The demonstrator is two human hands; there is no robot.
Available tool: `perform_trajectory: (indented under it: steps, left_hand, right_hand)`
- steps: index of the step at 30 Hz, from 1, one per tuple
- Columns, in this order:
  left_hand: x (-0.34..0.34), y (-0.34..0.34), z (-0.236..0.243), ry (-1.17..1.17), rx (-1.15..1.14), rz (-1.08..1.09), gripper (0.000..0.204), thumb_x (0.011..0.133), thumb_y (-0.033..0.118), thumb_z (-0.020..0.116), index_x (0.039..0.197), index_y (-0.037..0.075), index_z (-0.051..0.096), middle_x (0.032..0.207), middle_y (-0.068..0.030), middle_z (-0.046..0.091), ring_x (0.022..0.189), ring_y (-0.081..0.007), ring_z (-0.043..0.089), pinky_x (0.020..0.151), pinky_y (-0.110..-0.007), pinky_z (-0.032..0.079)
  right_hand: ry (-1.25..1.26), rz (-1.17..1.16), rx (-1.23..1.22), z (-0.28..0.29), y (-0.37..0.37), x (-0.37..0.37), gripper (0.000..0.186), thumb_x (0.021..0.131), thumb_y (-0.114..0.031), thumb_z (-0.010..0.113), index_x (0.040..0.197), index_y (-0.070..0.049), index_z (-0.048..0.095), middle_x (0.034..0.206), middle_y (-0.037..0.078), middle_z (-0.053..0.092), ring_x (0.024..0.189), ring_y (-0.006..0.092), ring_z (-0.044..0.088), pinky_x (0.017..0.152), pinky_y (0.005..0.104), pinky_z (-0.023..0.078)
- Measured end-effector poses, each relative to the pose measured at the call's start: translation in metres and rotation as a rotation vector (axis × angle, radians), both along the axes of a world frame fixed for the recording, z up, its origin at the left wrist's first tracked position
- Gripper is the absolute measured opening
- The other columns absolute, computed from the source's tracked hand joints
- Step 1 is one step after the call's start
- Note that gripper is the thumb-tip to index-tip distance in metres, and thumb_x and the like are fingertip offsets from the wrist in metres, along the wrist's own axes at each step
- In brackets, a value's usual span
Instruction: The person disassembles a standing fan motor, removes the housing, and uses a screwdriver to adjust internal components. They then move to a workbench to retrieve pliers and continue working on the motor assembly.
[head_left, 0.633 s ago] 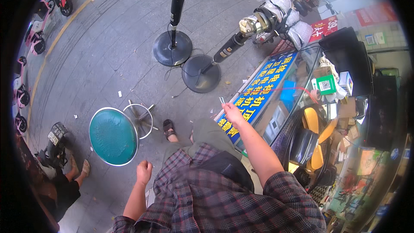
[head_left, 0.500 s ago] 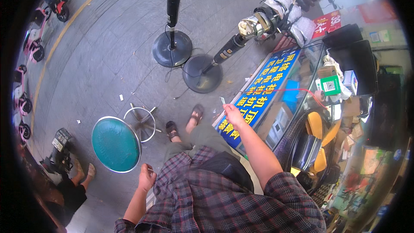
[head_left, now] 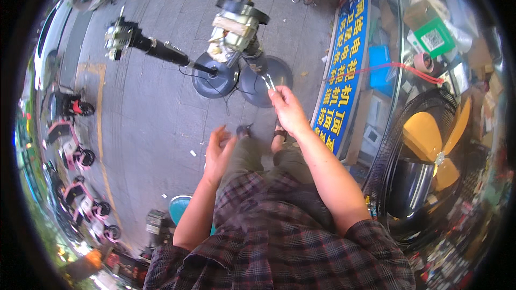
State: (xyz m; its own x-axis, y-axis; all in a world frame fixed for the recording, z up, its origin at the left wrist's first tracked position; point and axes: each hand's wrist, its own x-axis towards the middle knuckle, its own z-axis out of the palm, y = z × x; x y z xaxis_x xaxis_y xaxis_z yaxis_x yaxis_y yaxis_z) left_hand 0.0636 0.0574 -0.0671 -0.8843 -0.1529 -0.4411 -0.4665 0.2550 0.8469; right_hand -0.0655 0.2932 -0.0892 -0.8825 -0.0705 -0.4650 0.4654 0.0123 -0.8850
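My right hand (head_left: 290, 111) is closed on a small silvery two-pronged tool that looks like tweezers (head_left: 268, 81). Its tips point toward the nearer pedestal fan stand, whose bare motor (head_left: 235, 28) tops a black pole over a round black base (head_left: 278, 78). Hand and motor are apart. Lower and to the left, my left hand (head_left: 217, 153) hangs in front of my body with fingers loosely spread and nothing in them. A second fan stand with an exposed motor (head_left: 119, 38) leans across the view on its own base (head_left: 207, 87).
At right, a glass counter carries a blue sign with yellow lettering (head_left: 344, 83), a green card (head_left: 431, 38) and a red cord (head_left: 398, 65). A black fan grille with orange blades (head_left: 424, 134) lies nearer. Behind my left arm shows a teal stool (head_left: 179, 207). Scooters (head_left: 75, 147) line the left.
My view has swung toward the fan stands, and I am closer to them. The left hand has risen and its fingers have spread. The right hand still holds the tool, now near the motor.
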Motion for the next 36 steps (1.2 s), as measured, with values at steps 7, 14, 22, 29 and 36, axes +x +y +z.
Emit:
perform_trajectory:
  steps: [7,14,22,29,36]
  left_hand:
    - [-0.181,0.029,-0.009,0.429,-0.053,-0.078,0.078,0.090,0.022,0.084,0.149,-0.005,0.041,0.145,-0.0205,0.054,0.132,-0.0307,0.054,0.111,-0.043,0.046]
    - [-0.236,0.031,-0.014,0.368,0.021,-0.253,0.070,0.094,0.012,0.076,0.154,0.004,0.040,0.152,-0.0116,0.048,0.140,-0.0245,0.047,0.118,-0.041,0.036]
    - [-0.257,0.028,-0.015,0.526,0.165,-0.302,0.066,0.097,0.009,0.066,0.156,0.007,0.038,0.155,-0.0130,0.048,0.144,-0.0278,0.044,0.123,-0.047,0.031]
    - [-0.266,0.041,-0.014,0.531,0.236,-0.167,0.054,0.099,0.008,0.057,0.151,0.003,0.044,0.149,-0.0171,0.054,0.140,-0.0313,0.050,0.121,-0.048,0.034]
    - [-0.266,0.034,-0.026,0.587,0.011,-0.249,0.056,0.100,0.016,0.057,0.152,0.003,0.043,0.145,-0.0159,0.056,0.136,-0.0273,0.052,0.118,-0.045,0.035]
  right_hand:
    - [0.111,-0.183,-0.043,0.015,0.013,-0.034,0.035,0.108,-0.034,0.058,0.118,0.000,0.063,0.088,0.007,0.064,0.082,0.0143,0.059,0.077,0.0320,0.049]
    - [0.079,-0.275,-0.203,-0.002,-0.006,-0.042,0.035,0.107,-0.035,0.058,0.119,-0.002,0.061,0.079,0.007,0.061,0.073,0.0147,0.056,0.068,0.0339,0.046]
    - [0.185,-0.294,-0.270,0.003,-0.013,-0.077,0.029,0.106,-0.027,0.062,0.124,-0.005,0.060,0.080,0.011,0.065,0.068,0.0195,0.060,0.064,0.0345,0.047]
    - [0.285,-0.313,-0.393,-0.004,-0.022,-0.108,0.030,0.105,-0.025,0.062,0.121,0.000,0.059,0.088,0.019,0.070,0.079,0.0305,0.069,0.072,0.0393,0.052]
    - [0.254,-0.264,-0.429,-0.008,-0.020,-0.116,0.031,0.105,-0.025,0.063,0.119,0.001,0.061,0.087,0.016,0.070,0.074,0.0232,0.065,0.069,0.0370,0.051]
